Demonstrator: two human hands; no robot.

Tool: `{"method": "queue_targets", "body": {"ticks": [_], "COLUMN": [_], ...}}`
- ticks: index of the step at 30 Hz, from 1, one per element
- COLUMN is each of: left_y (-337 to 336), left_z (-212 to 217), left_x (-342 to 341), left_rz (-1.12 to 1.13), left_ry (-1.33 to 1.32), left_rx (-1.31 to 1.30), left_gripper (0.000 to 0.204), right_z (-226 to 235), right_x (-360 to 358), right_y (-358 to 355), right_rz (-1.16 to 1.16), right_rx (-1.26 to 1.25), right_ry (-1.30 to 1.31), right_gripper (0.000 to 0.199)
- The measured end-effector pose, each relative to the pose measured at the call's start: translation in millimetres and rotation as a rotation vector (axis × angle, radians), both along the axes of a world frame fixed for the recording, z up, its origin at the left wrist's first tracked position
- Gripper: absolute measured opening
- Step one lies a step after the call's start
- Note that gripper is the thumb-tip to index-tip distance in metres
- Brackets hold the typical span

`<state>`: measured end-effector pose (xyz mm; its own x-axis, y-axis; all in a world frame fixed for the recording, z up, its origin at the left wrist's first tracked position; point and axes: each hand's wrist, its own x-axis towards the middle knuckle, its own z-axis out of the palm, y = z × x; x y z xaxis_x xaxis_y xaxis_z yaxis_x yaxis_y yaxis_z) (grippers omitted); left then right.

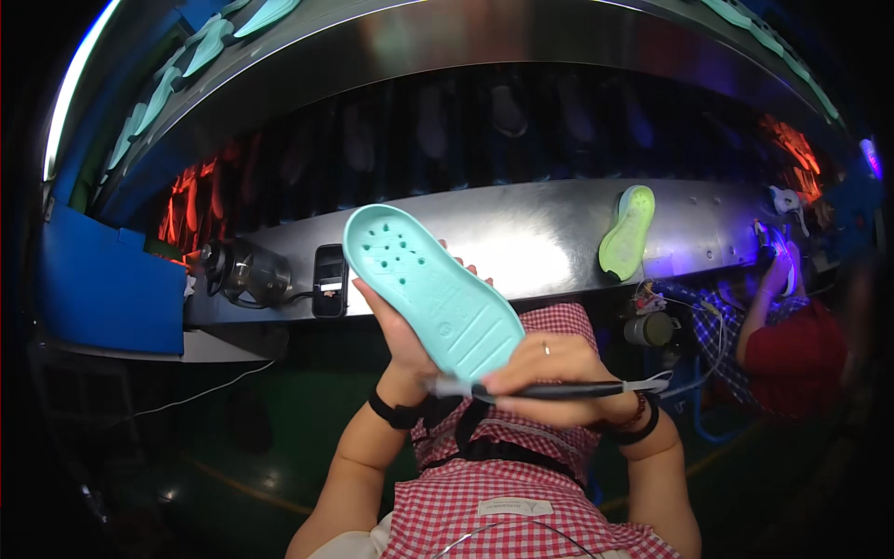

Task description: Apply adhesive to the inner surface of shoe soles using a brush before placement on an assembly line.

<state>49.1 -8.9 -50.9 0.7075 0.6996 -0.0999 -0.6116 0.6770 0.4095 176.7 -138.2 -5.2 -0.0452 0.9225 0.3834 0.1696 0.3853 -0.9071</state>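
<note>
My left hand [402, 337] holds up a mint-green shoe sole [424, 284] with its face toward me. A cluster of small holes marks the sole's rounded far end, and cross grooves run over its near end. The fingers curl behind it, their tips showing past its right edge. In my right hand [549, 377] is a slim black-handled tool [568, 390], gripped level across the sole's near end. Motion blurs its pale tip, so I cannot tell its exact kind or whether it touches the sole. A pale cord or tube trails from its back end.
A lime-green sole [629, 233] lies on the metal bench [549, 210]. A black tray [331, 279] and a dark glassy jar [256, 273] stand at left, a round tin [649, 329] at right. Beyond, soles fill a dark conveyor. A co-worker in red [801, 354] works at far right.
</note>
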Motion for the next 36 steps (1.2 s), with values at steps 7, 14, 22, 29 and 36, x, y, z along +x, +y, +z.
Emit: {"method": "queue_targets", "body": {"ticks": [7,14,22,29,36], "left_y": [10,17,-30,-17,-7], "left_z": [12,36,34,27,21], "left_x": [-7,-11,-6,-4,-7], "left_rz": [0.107,0.036,-0.061,-0.059,-0.102], "left_ry": [0.086,0.007,-0.173,-0.029,-0.045], "left_rx": [0.17,0.225,0.054,0.127,0.122], "left_gripper": [0.09,0.085,0.073,0.067,0.068], "right_z": [-5,-32,-29,-10,5], "right_x": [18,25,-10,-2,14], "right_y": [-5,-4,-4,-7,-2], "right_rz": [-0.073,0.018,-0.028,-0.189,-0.184], "right_rx": [-0.128,-0.125,-0.261,-0.228,-0.124], "right_ry": [0.032,0.468,1.195,0.517,0.284], "right_gripper": [0.021,0.021,0.018,0.018,0.02]}}
